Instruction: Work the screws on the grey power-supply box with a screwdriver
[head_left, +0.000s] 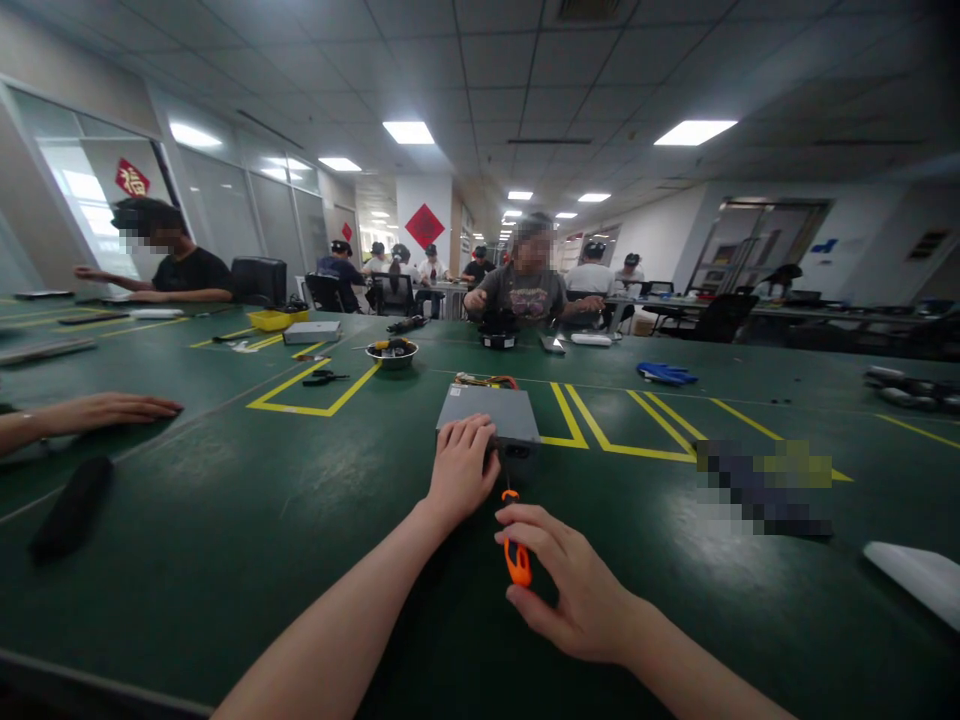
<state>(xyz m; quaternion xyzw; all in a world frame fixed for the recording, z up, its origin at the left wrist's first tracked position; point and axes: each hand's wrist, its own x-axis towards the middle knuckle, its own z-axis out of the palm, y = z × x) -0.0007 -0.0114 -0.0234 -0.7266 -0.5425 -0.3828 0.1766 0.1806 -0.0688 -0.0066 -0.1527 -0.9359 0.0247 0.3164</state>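
A grey metal box [491, 412] with coloured wires at its far end lies on the green table [225, 520] in front of me. My left hand [461, 468] rests on the box's near left corner, fingers curled over its edge. My right hand [562, 585] is closed round an orange-handled screwdriver [516, 558]. The thin shaft of the tool points at the near face of the box.
A metal bowl [391, 352] with tools, a yellow tray [276, 319], a grey case [312, 331] and blue gloves [666, 374] lie farther back. A person's hand [105, 410] rests at the left beside a black object [71, 508]. People sit across the table.
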